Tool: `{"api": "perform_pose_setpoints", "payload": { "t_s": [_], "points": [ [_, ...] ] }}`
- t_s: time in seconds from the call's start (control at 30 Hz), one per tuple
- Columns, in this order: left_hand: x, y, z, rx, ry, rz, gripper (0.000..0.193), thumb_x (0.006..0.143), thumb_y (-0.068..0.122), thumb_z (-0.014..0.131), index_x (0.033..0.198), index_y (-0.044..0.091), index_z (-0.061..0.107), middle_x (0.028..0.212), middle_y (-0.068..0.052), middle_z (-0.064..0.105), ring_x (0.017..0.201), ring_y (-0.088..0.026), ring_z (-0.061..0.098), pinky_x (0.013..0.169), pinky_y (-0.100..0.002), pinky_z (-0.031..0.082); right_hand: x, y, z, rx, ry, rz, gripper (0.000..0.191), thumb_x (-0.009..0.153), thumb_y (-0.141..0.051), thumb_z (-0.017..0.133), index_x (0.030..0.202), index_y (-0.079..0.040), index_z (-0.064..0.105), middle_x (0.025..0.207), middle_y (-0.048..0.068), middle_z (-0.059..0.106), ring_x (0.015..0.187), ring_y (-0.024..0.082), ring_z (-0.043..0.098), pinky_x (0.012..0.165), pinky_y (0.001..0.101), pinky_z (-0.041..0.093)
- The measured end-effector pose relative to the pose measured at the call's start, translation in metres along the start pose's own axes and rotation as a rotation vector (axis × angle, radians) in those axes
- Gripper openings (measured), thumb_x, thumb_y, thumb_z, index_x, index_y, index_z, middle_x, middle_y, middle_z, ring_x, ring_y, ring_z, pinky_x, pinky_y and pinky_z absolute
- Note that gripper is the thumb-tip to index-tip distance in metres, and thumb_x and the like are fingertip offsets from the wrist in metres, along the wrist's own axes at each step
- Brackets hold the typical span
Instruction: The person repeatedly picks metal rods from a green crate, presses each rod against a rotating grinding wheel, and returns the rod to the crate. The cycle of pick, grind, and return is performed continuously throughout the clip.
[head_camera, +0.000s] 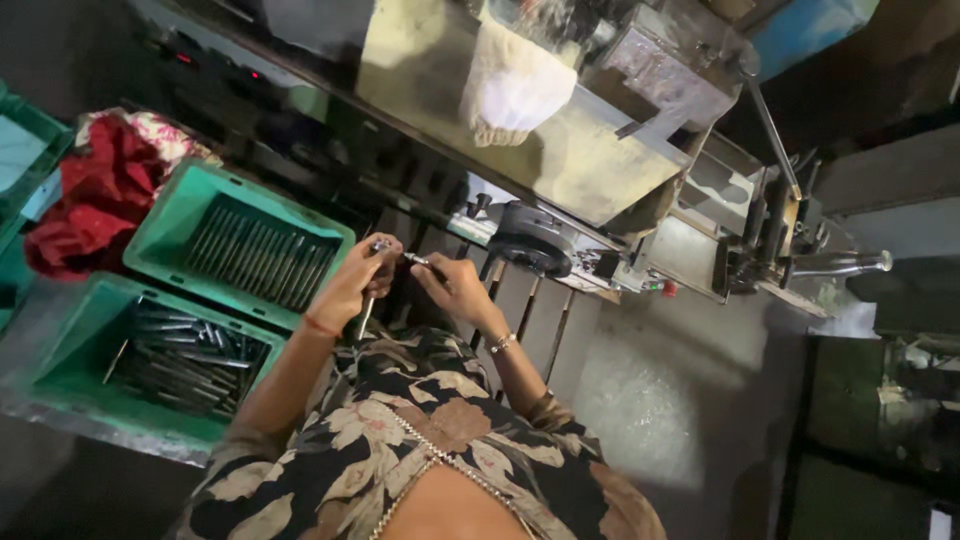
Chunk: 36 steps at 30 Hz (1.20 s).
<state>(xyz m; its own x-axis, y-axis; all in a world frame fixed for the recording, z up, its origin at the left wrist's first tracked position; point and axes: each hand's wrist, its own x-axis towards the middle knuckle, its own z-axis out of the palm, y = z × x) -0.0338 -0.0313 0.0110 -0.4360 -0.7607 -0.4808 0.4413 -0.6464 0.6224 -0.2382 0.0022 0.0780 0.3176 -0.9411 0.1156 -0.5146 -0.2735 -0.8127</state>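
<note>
Head view: my left hand (352, 283) is clenched around a slim metal rod (366, 318) that hangs out below the fist toward 6 o'clock. My right hand (455, 288), at 3 o'clock of it, pinches a small metal pin (416, 259). At 9 o'clock, two green plastic crates (160, 225) hold dark steel rods. A grey metal machine (600, 170) stands at 12 o'clock.

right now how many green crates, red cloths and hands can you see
green crates with metal rods: 2, the upper crate and the lower crate
red cloth bundle: 1
hands: 2, left hand and right hand, both on a thin metal rod
total: 5
</note>
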Motion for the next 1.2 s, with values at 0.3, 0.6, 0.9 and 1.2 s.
{"api": "perform_pose_setpoints", "payload": {
  "t_s": [0.3, 0.6, 0.9, 1.2],
  "points": [
    [0.121, 0.044, 0.054, 0.235, -0.127, 0.007, 0.009, 0.097, 0.021, 0.069, 0.095, 0.015, 0.062, 0.058, 0.006, 0.042, 0.042, -0.004, 0.034, 0.039, -0.024, 0.025, 0.055, 0.048, -0.091, 0.071, 0.040, 0.007, 0.024, 0.103, -0.026, 0.065, 0.105, -0.002, 0.065, 0.066, 0.008, 0.065, 0.057, 0.014, 0.068, 0.054, 0.0303, 0.054],
    [0.281, 0.118, 0.247, 0.593, -0.482, 0.288, 0.019, 0.097, 0.028, 0.074, 0.103, 0.011, 0.067, 0.079, 0.004, 0.059, 0.065, -0.003, 0.049, 0.054, -0.021, 0.036, 0.101, 0.145, -0.254, -0.080, 0.308, 0.010, 0.030, 0.108, -0.023, 0.055, 0.088, -0.004, 0.067, 0.059, 0.008, 0.051, 0.050, 0.017, 0.051, 0.050, 0.0333, 0.044],
    [0.414, 0.151, 0.374, 0.882, -0.557, 0.067, 0.032, 0.094, 0.039, 0.073, 0.108, 0.012, 0.062, 0.074, 0.000, 0.058, 0.054, -0.007, 0.051, 0.045, -0.023, 0.039, 0.076, 0.253, -0.415, -0.541, 0.480, 0.011, 0.035, 0.108, -0.026, 0.057, 0.083, -0.003, 0.062, 0.064, 0.015, 0.050, 0.055, 0.027, 0.051, 0.054, 0.0408, 0.042],
    [0.567, 0.229, 0.366, 0.042, 0.301, 0.141, 0.062, 0.083, 0.015, 0.076, 0.121, 0.029, 0.029, 0.083, -0.008, 0.057, 0.053, -0.017, 0.053, 0.045, -0.036, 0.048, -0.002, 0.386, -0.603, -1.092, 0.910, 0.808, 0.053, 0.101, -0.045, 0.064, 0.080, 0.003, 0.071, 0.077, 0.025, 0.071, 0.071, 0.048, 0.067, 0.058, 0.0565, 0.049]
  ]
}}
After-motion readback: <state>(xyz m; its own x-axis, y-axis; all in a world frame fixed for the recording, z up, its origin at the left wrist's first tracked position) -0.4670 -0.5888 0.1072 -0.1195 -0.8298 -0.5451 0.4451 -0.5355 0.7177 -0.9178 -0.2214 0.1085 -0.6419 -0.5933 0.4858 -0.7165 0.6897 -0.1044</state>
